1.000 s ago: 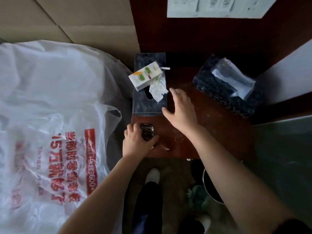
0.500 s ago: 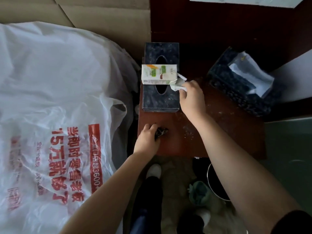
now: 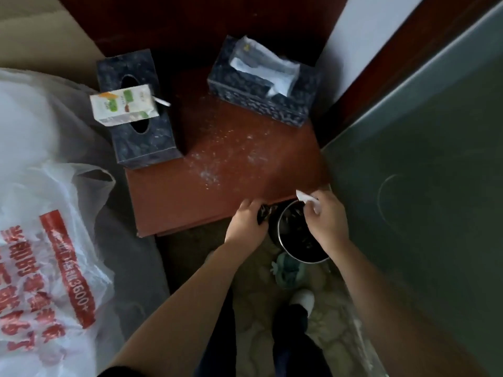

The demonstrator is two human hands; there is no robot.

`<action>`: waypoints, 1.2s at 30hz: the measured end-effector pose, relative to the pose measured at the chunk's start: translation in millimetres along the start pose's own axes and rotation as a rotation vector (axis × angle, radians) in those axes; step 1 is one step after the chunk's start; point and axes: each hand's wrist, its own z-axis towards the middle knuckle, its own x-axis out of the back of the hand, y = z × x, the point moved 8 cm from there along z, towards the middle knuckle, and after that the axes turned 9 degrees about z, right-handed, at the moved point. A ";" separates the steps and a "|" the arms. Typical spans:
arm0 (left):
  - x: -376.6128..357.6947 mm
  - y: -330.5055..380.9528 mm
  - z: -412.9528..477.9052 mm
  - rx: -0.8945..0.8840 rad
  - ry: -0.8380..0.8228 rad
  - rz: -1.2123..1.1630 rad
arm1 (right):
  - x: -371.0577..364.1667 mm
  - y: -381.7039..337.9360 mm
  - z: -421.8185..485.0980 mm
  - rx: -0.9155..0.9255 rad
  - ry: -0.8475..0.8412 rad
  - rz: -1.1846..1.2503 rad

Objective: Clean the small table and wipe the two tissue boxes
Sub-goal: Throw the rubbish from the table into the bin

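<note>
At the near right corner of the small table (image 3: 174, 197), both of our hands hang over a round metal-rimmed bin (image 3: 298, 235) that stands on the floor just below the table's edge. Our left hand (image 3: 246, 223) is curled tight around a dark, crinkled scrap (image 3: 263, 213), held right at the bin's rim. Our right hand (image 3: 325, 216) pinches a crumpled white tissue (image 3: 306, 198) between thumb and fingertips above the bin's far side. The reddish-brown tabletop carries a scatter of pale crumbs and dust (image 3: 217, 156) across its middle. Two dark patterned tissue boxes stand on it, well apart: the left tissue box (image 3: 144, 142) sits at the far left corner with a small green-and-white carton (image 3: 123, 106) lying across its oval opening and a straw poking out toward the right; the right tissue box (image 3: 261, 104) sits at the far right, turned at an angle, with white tissue (image 3: 265, 65) bulging from its top. To the left of the table lies a large white plastic bag (image 3: 40, 240) with red printing.
</note>
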 end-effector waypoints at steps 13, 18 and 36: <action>-250.8 -0.3 78.6 0.134 -0.397 0.242 | -53.1 252.9 -21.2 -0.253 -0.324 -0.172; -153.8 30.9 48.7 -0.024 -0.174 0.248 | -24.1 173.7 -3.1 -0.168 -0.232 -0.070; 279.0 -85.0 66.4 0.244 0.522 0.420 | -60.8 -156.2 214.2 0.024 -0.106 -0.447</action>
